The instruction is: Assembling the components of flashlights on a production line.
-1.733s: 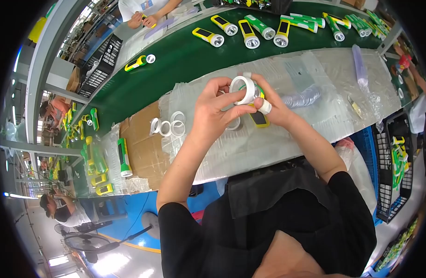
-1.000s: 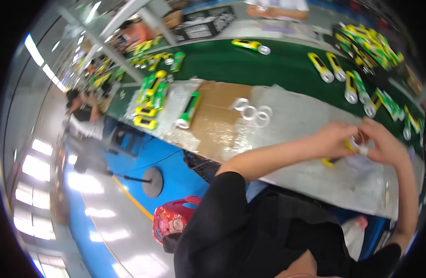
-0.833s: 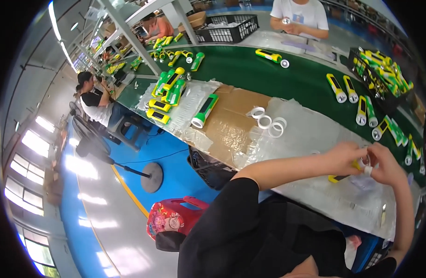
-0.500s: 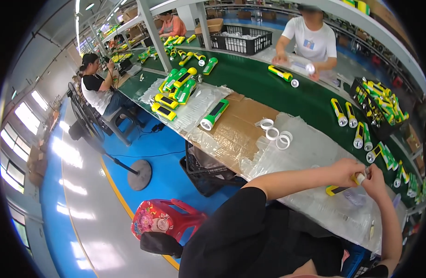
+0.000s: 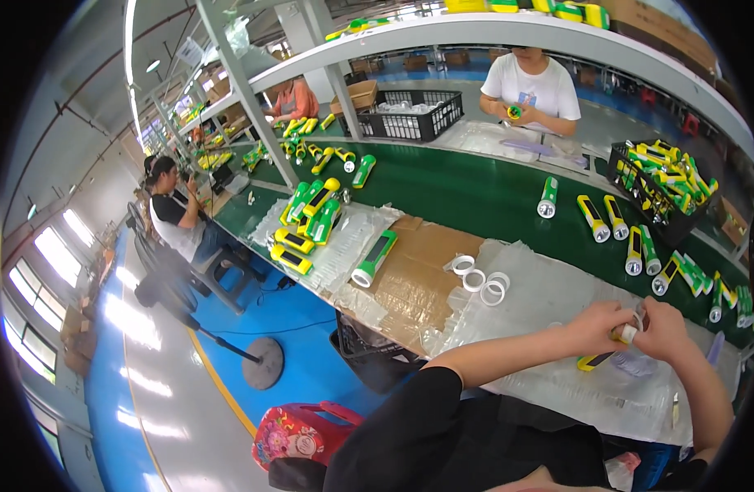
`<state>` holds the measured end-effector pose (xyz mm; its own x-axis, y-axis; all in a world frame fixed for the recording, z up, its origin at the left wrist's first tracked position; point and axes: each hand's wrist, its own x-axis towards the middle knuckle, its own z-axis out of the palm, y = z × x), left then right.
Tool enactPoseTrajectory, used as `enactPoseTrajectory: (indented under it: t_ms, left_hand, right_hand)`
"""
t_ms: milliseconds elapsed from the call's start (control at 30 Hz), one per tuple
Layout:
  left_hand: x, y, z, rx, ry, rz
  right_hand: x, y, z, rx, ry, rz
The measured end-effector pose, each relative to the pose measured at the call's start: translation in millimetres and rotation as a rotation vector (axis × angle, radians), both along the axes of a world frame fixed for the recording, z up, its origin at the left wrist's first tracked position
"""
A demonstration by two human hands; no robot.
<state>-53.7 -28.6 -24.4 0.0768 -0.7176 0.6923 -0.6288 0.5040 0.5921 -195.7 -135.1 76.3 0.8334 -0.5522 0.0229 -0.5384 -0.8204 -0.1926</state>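
Above the near right part of the table, both my hands are closed around a small white round flashlight part [image 5: 628, 334]. My left hand [image 5: 598, 327] grips it from the left, and my right hand [image 5: 662, 330] from the right, with fingers nearly meeting. My fingers hide much of it. Just below lies a yellow-green flashlight body [image 5: 594, 361], partly covered by my left hand. Crumpled clear plastic [image 5: 633, 362] is under my right hand. Several white rings [image 5: 474, 280] rest on the plastic-wrapped work surface to the left. Beyond them is a green-and-yellow flashlight [image 5: 375, 258] on brown cardboard.
A green conveyor belt [image 5: 467, 176] runs behind my table, carrying several flashlights [image 5: 592, 218]. A black crate of flashlights [image 5: 664, 189] stands at far right. Across the belt a person [image 5: 531, 90] holds a flashlight. A shelf beam [image 5: 508, 33] crosses overhead. A red stool [image 5: 299, 435] is at lower left.
My view has tilted up slightly. My hands stay together on the white part. The person opposite now holds a flashlight, and a green one stands on the belt near them.
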Motion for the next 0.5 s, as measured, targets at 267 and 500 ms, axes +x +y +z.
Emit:
enactPoseTrajectory:
  t_ms: [267,500]
  left_hand:
    - [4.6,0.2,6.6,0.043,-0.066,-0.079]
    - [5.0,2.9,7.1,0.052,-0.1,-0.094]
  right_hand:
    - [0.9,-1.8,1.9,-0.045,0.14,0.095]
    - [-5.8,-9.4,-1.0,0.047,-0.102,0.363]
